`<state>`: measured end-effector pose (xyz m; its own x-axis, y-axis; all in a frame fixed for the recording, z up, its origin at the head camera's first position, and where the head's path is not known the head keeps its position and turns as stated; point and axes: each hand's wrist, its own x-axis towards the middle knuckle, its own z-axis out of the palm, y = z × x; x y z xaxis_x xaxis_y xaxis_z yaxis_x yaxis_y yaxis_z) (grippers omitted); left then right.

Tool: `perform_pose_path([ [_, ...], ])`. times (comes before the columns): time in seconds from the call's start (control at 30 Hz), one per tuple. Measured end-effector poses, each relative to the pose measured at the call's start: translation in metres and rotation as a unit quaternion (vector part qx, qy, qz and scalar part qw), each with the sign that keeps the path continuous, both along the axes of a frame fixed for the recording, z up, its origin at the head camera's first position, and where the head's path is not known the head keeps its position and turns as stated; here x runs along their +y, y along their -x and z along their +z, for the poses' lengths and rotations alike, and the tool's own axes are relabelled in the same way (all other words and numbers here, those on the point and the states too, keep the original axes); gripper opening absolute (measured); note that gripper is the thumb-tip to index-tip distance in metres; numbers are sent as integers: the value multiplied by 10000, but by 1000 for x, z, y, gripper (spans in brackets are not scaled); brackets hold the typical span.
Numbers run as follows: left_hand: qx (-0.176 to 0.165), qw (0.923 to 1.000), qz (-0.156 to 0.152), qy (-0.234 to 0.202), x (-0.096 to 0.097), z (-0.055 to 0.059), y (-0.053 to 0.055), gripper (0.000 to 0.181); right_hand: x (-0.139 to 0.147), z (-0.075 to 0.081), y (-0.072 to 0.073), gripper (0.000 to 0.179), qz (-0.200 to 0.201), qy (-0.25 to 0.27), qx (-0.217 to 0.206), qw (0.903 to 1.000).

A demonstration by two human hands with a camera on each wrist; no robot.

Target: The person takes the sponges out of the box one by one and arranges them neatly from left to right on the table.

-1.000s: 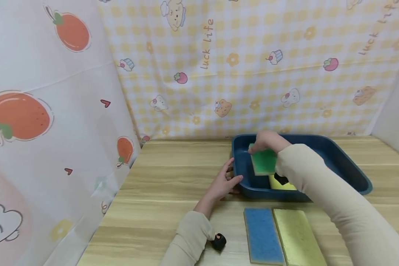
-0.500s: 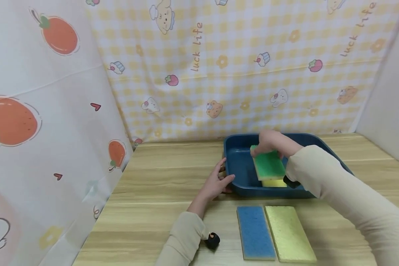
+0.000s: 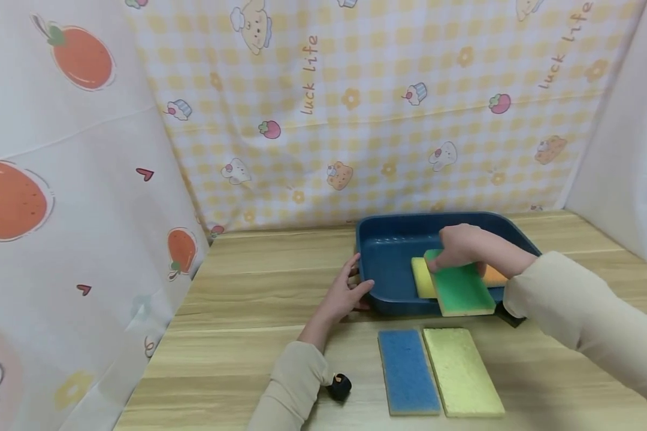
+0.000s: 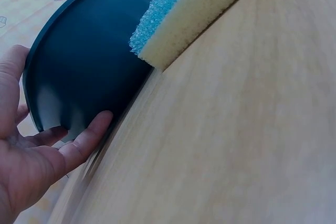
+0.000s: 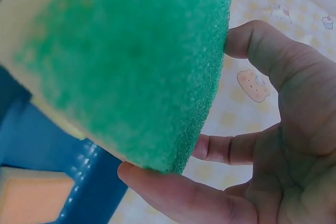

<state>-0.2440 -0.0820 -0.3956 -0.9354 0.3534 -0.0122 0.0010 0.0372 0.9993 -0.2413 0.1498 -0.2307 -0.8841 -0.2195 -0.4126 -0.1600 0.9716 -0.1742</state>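
Note:
My right hand [image 3: 463, 245] grips a green scouring sponge [image 3: 463, 290] by its edges, holding it tilted over the front rim of a dark blue bin [image 3: 390, 308]. In the right wrist view the thumb and fingers pinch the sides of the green sponge [image 5: 131, 72]. My left hand [image 3: 345, 293] touches the bin's left front corner with spread fingers, also visible in the left wrist view against the dark bin wall [image 4: 79, 77]. Inside the bin lie a yellow sponge [image 3: 423, 278], partly hidden by the green one, and an orange sponge [image 3: 494, 276], partly hidden by the right hand.
On the wooden table [image 3: 248, 299] before the bin, a blue sponge [image 3: 408, 371] and a pale yellow sponge [image 3: 462, 372] lie side by side. A patterned cloth [image 3: 302, 149] hangs behind the bin, and another cloth [image 3: 86, 209] hangs at the left.
The right hand has carried the green sponge right and toward the bin's front rim, uncovering more of the yellow sponge and bringing the orange one into sight. The left hand stays at the corner.

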Motion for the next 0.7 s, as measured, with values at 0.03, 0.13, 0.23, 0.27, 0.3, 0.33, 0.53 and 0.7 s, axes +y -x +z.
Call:
perform_pose_path([
  [0.03,8,10000,4,-16,0,0,0,68,3,-1,-3,70,31,31,6,10000],
  [0.13,22,10000,16,-42,0,0,0,67,13,-3,-14,62,120,108,54,9999],
  [0.23,28,10000,-19,-41,0,1,0,68,23,-7,-26,60,243,244,121,9993],
  [0.27,19,10000,-23,-38,0,1,0,68,26,-8,-30,56,285,275,136,9991],
  [0.3,17,10000,-21,-38,0,2,0,69,30,-10,-35,54,310,309,140,9989],
  [0.33,5,10000,-15,-34,-1,2,0,69,33,-12,-39,53,328,347,153,9987],
  [0.53,-20,10000,43,-29,0,2,1,68,52,-24,-58,50,113,552,120,9983],
  [0.7,22,10000,26,-35,1,1,0,68,65,-33,-67,53,-68,606,95,9981],
])
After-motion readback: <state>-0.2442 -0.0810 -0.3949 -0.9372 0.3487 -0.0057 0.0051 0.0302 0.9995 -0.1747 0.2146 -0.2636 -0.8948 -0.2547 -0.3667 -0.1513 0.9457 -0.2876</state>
